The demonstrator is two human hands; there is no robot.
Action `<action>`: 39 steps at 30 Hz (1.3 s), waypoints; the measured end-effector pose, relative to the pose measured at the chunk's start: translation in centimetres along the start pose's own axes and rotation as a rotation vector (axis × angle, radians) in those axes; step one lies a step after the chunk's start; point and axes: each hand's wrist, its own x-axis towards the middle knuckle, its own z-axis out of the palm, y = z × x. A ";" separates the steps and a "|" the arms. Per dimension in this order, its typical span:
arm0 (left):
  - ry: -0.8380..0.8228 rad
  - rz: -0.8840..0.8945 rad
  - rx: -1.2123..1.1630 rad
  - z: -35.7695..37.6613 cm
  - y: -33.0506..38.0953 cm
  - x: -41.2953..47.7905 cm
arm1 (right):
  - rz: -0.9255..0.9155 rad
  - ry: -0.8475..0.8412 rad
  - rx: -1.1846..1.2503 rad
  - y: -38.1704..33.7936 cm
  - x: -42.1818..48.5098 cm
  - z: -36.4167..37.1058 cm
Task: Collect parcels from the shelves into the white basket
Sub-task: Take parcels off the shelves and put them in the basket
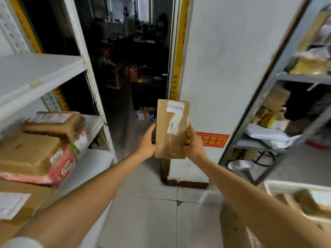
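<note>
Standing upright in mid-air, a narrow cardboard parcel (172,128) is held out in front of the body, before a white pillar (223,59) and the edge of a dark doorway (129,59). It is taken from both sides. The grip of the left hand (147,142) is closed on its lower left edge, with the thumb laid across the front face and the fingers hidden behind. The grip of the right hand (192,143) is closed on its lower right edge. A white label (175,106) with black characters is stuck near the top of the parcel, and a strip of clear tape is run down its front.

The white basket (272,187) is seen low in the right corner, well apart from the held parcel. Brown parcels (308,203) are already laid in it, though they are blurred.

To the left, a white shelf unit (35,68) is loaded with a flat brown parcel (55,124). This is stacked on a larger box (44,158) partly wrapped in pink-and-white film. A big carton (18,203) bearing a white sheet is placed below.

To the right, a grey metal rack (304,77) is filled with cartons and a white poly mailer (268,135). A red sign (212,139) is fixed low on the pillar. A tiled floor (152,212) is seen beneath the arms.
</note>
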 end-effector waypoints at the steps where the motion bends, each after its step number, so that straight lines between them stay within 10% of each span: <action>1: -0.039 0.026 0.004 1.8 1.1 1.1 | 0.035 0.035 0.012 0.4 -0.1 -1.3; 39: -1.327 0.493 0.124 65.8 26.9 14.7 | 0.830 1.313 0.048 30.3 -6.2 -45.5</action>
